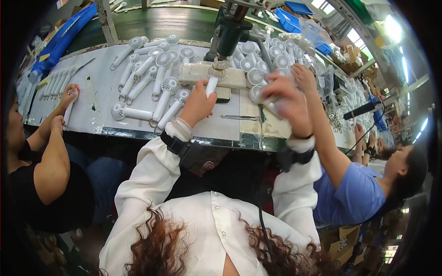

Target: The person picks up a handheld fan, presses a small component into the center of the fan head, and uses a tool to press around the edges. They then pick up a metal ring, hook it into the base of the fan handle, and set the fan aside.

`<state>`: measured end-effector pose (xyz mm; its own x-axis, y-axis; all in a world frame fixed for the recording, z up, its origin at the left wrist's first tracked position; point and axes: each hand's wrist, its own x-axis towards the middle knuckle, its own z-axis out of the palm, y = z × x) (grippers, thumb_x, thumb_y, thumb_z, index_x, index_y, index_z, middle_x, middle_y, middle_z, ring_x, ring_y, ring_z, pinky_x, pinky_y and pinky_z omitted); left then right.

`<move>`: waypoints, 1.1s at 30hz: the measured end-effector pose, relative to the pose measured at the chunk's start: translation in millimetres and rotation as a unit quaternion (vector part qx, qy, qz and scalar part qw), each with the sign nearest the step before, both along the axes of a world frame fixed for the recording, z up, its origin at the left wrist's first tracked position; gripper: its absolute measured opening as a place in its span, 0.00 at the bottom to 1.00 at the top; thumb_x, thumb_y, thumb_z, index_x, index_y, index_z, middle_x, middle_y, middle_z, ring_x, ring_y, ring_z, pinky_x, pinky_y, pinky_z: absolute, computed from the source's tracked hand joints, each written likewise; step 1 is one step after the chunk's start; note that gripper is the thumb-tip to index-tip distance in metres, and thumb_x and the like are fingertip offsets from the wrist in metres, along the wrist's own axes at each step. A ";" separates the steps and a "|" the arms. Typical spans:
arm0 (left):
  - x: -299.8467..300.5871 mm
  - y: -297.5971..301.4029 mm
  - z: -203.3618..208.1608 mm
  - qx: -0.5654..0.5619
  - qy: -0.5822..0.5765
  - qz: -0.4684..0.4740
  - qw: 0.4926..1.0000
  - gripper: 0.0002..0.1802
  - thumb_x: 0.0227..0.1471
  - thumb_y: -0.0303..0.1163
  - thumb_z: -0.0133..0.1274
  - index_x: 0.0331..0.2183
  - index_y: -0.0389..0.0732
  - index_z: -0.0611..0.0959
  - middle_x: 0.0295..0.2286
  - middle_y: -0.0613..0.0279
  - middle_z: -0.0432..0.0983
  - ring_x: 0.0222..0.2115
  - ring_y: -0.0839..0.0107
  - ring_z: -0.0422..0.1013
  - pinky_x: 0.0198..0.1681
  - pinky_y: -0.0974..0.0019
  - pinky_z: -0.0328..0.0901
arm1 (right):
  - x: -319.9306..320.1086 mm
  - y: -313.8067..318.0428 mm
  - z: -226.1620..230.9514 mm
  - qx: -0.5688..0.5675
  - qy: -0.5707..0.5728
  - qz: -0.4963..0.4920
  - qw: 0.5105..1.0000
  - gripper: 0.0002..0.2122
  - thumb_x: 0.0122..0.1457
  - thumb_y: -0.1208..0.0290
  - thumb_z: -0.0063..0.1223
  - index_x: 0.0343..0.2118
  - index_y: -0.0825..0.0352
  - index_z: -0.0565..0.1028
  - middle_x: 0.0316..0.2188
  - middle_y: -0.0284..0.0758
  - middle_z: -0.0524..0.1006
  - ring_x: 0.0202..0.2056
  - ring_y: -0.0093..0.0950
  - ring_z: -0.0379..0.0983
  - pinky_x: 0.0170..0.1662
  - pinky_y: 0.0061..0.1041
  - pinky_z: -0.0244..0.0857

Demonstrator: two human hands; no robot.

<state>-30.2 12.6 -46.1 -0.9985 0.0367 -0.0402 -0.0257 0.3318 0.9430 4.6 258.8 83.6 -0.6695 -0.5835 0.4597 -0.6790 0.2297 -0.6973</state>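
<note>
My left hand (pixel 199 102) is closed around a white handle (pixel 212 86), whose upper end sits beneath the head of a green bench press (pixel 228 37) on a worn pale block (pixel 191 74). My right hand (pixel 287 103) is raised over the bench, right of the press and near its lever (pixel 262 49). Motion smears its fingers, so whether it holds anything cannot be made out. Left of the press lie several white handles with ribbed round heads (pixel 170 84), some with metal rings at the end. A slim metal tool (pixel 238 117) rests between my hands.
More ribbed-head handles (pixel 255 76) are heaped behind my right hand. At left, a co-worker's hands (pixel 69 94) hold a white handle by a neat row of them (pixel 57 82). Another co-worker's arm (pixel 317 108) reaches in close beside my right hand. A black-handled tool (pixel 361 110) hangs farther right.
</note>
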 end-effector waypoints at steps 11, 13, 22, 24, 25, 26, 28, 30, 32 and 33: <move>23.9 -0.2 -19.9 0.061 -0.032 -0.065 0.995 0.22 0.54 0.31 0.48 0.50 0.34 0.66 0.26 0.60 0.74 0.19 0.76 0.71 0.19 0.69 0.67 | -191.2 -14.8 76.8 -0.642 -0.247 0.072 0.722 0.21 0.65 0.53 0.43 0.55 0.61 0.67 0.44 0.29 0.75 0.41 0.25 0.72 0.45 0.24 0.66; 30.6 -5.8 -18.9 0.053 -0.032 -0.058 0.996 0.21 0.54 0.31 0.48 0.49 0.34 0.67 0.26 0.61 0.74 0.20 0.77 0.70 0.19 0.70 0.67 | -177.3 -25.5 57.0 -0.601 -0.175 0.031 0.779 0.22 0.65 0.52 0.42 0.54 0.64 0.67 0.45 0.33 0.74 0.43 0.27 0.72 0.48 0.26 0.64; 60.0 -8.6 -19.6 0.135 -0.007 -0.071 0.988 0.19 0.52 0.31 0.50 0.45 0.35 0.68 0.28 0.57 0.75 0.20 0.74 0.71 0.20 0.68 0.67 | -47.4 -54.7 -121.6 -0.259 -0.133 -0.239 0.926 0.14 0.64 0.69 0.47 0.50 0.68 0.69 0.41 0.34 0.75 0.42 0.19 0.70 0.44 0.20 0.65; 64.6 -5.1 -17.1 0.125 0.009 -0.098 0.987 0.20 0.53 0.32 0.51 0.46 0.34 0.68 0.29 0.55 0.75 0.22 0.69 0.72 0.23 0.66 0.67 | -35.7 -67.0 -131.9 -0.249 -0.152 -0.219 0.931 0.15 0.64 0.70 0.48 0.52 0.67 0.68 0.41 0.33 0.75 0.42 0.19 0.70 0.43 0.19 0.65; 67.3 -4.9 -16.7 0.119 0.018 -0.109 0.987 0.20 0.53 0.32 0.52 0.46 0.34 0.68 0.29 0.54 0.75 0.23 0.67 0.73 0.25 0.64 0.67 | -30.6 -72.1 -131.4 -0.236 -0.203 -0.207 0.928 0.16 0.64 0.70 0.47 0.53 0.68 0.67 0.42 0.33 0.75 0.42 0.19 0.70 0.43 0.19 0.65; 69.5 -5.2 -19.2 0.119 0.018 -0.108 0.987 0.20 0.53 0.32 0.52 0.46 0.34 0.68 0.29 0.54 0.75 0.23 0.67 0.73 0.25 0.64 0.67 | -26.1 -76.7 -130.4 -0.222 -0.253 -0.193 0.922 0.17 0.64 0.70 0.47 0.54 0.68 0.67 0.44 0.33 0.74 0.43 0.19 0.70 0.44 0.20 0.65; 73.7 -7.8 -28.1 0.070 0.070 -0.088 0.991 0.20 0.53 0.33 0.53 0.46 0.35 0.68 0.30 0.51 0.75 0.26 0.61 0.74 0.29 0.61 0.67 | -21.1 -85.6 -134.8 -0.208 -0.303 -0.176 0.913 0.18 0.64 0.70 0.47 0.55 0.69 0.66 0.45 0.33 0.74 0.43 0.19 0.70 0.44 0.20 0.65; 80.6 -12.9 -27.8 0.046 0.096 -0.079 0.991 0.20 0.53 0.33 0.53 0.46 0.35 0.68 0.30 0.49 0.75 0.28 0.58 0.74 0.31 0.60 0.67 | -18.7 -90.2 -144.6 -0.208 -0.267 -0.115 0.934 0.19 0.64 0.71 0.47 0.57 0.69 0.64 0.46 0.32 0.74 0.43 0.20 0.71 0.45 0.20 0.66; 90.7 -27.8 -18.4 0.003 0.116 -0.031 0.993 0.20 0.54 0.33 0.54 0.45 0.36 0.69 0.32 0.47 0.76 0.31 0.53 0.74 0.35 0.57 0.67 | -17.7 -84.6 -147.6 -0.207 -0.247 -0.089 0.942 0.20 0.64 0.72 0.47 0.58 0.69 0.63 0.46 0.32 0.74 0.43 0.21 0.71 0.45 0.21 0.66; 95.8 -41.0 -12.2 -0.021 0.126 -0.001 0.992 0.20 0.54 0.33 0.54 0.45 0.36 0.70 0.33 0.45 0.76 0.32 0.50 0.74 0.37 0.56 0.67 | -15.8 -86.2 -140.5 -0.223 -0.224 -0.085 0.945 0.19 0.63 0.73 0.47 0.57 0.69 0.64 0.45 0.32 0.75 0.43 0.21 0.71 0.46 0.20 0.66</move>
<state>65.6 -28.4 -58.2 -0.9772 0.0430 0.2081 0.2091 0.3704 0.9051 -11.3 172.6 -57.0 -0.9217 -0.2660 0.2822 -0.2721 -0.0751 -0.9593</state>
